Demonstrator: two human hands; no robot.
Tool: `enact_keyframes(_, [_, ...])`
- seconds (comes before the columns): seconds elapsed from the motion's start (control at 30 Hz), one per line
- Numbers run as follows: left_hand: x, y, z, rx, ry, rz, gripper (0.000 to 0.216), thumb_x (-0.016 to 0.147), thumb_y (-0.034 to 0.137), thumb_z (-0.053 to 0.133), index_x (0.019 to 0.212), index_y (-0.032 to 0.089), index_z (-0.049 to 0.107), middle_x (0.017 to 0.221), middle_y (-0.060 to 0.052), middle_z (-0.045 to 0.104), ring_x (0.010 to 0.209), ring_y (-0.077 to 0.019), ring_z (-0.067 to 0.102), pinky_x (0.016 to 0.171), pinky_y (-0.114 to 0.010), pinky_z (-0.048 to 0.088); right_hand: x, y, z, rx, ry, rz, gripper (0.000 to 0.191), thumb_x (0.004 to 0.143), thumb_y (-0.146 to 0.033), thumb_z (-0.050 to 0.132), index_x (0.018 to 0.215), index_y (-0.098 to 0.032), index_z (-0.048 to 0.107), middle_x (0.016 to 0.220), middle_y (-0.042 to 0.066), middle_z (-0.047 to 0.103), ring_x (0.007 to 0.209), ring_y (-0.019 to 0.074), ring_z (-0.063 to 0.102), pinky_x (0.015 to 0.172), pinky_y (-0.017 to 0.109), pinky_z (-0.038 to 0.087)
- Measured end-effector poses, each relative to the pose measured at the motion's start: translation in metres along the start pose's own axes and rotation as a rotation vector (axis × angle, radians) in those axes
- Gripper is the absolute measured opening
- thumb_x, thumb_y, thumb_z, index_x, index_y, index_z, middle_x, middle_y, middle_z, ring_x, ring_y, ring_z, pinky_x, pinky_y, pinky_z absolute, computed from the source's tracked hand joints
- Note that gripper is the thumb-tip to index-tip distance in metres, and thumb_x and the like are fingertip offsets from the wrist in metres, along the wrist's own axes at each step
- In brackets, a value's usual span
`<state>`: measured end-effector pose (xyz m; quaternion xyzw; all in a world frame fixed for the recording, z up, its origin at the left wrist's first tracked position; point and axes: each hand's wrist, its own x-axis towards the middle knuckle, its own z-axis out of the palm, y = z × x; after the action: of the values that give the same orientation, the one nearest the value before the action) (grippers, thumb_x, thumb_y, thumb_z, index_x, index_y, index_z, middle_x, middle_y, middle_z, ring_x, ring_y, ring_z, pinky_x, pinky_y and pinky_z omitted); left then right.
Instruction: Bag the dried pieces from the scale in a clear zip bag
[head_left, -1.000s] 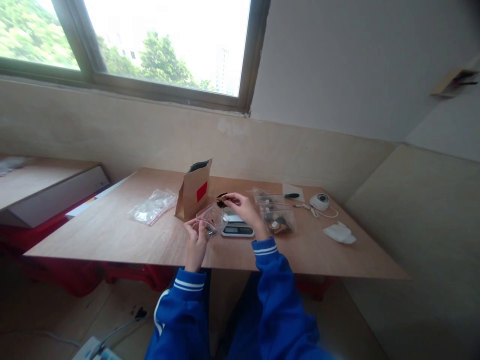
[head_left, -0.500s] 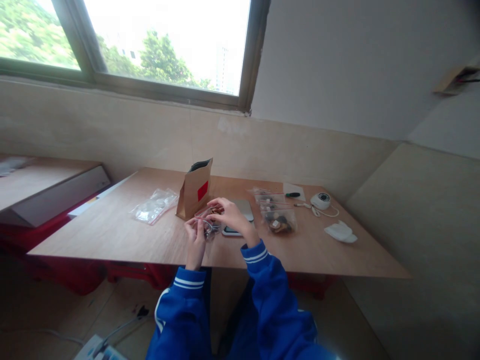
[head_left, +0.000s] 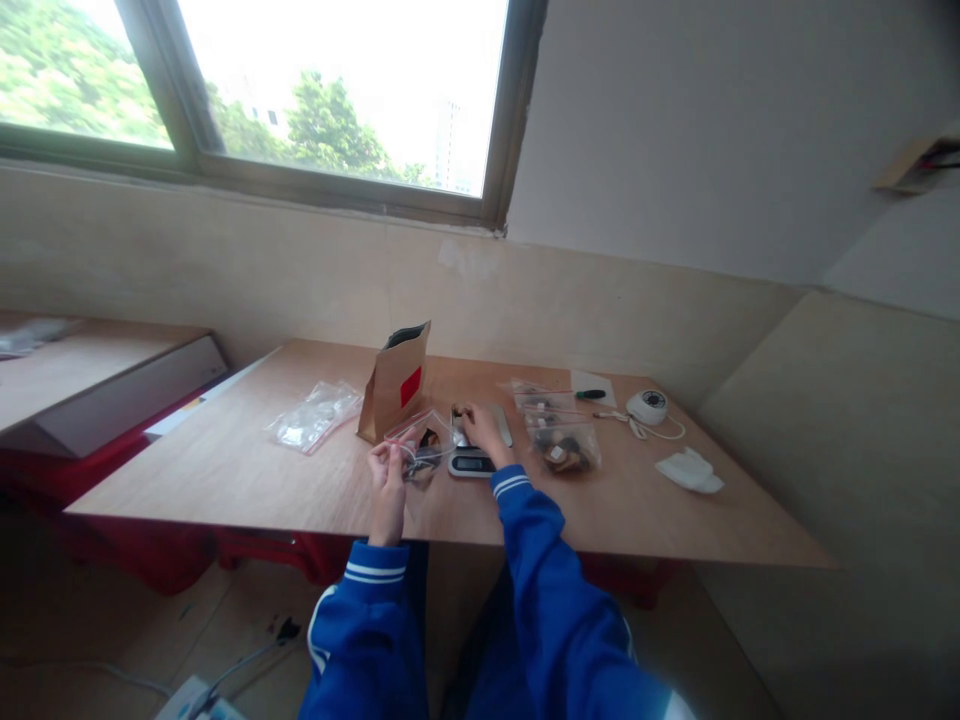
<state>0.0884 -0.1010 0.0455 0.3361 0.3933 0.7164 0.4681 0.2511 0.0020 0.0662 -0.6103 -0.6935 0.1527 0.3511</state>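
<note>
My left hand (head_left: 388,478) pinches the edge of a clear zip bag (head_left: 427,450) with a red seal line, its mouth spread. Dark and brownish pieces show inside. To its right, my right hand (head_left: 481,430) reaches over a small digital scale (head_left: 472,465) with a grey display. Its fingers are closed around a small dark brownish piece at the scale's far left corner; whether the piece touches the scale I cannot tell. The hand covers much of the scale's plate. Just behind the zip bag stands an open brown paper bag (head_left: 395,385) with a red label.
Flat clear bags (head_left: 315,415) lie on the left of the wooden table (head_left: 225,470). On the right are several filled zip bags (head_left: 559,440), a green-and-black handled tool (head_left: 591,394) on white paper, a white dome camera (head_left: 646,406) with cable, and a crumpled white tissue (head_left: 690,470).
My right hand has moved right from the zip bag to above the scale, with a small piece in its fingers. My left hand still holds the zip bag, whose mouth now shows more.
</note>
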Motion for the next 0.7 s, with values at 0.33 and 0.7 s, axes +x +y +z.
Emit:
enact_keyframes(0.33, [0.001,0.006,-0.003,0.012,0.008,-0.045,0.034,0.084,0.048,0.058,0.097,0.021,0.04,0.113,-0.011,0.068,0.11,-0.0217,0.063,0.098,-0.043,0.045,-0.007,0.006,0.007,-0.079,0.081,0.025,0.009,0.08,-0.02,0.064,0.087,-0.015,0.067,0.102,0.015,0.068,0.109,0.0305,0.053,0.099,0.05,0.031])
enact_keyframes(0.7, [-0.002,0.003,0.002,0.007,-0.035,-0.106,0.033,0.085,0.048,0.057,0.098,0.021,0.043,0.12,-0.012,0.065,0.113,-0.022,0.061,0.096,-0.04,0.047,-0.063,-0.039,-0.028,0.469,0.049,-0.208,0.033,0.09,-0.036,0.054,0.119,-0.023,0.064,0.12,0.009,0.063,0.116,0.0221,0.055,0.097,0.038,0.044])
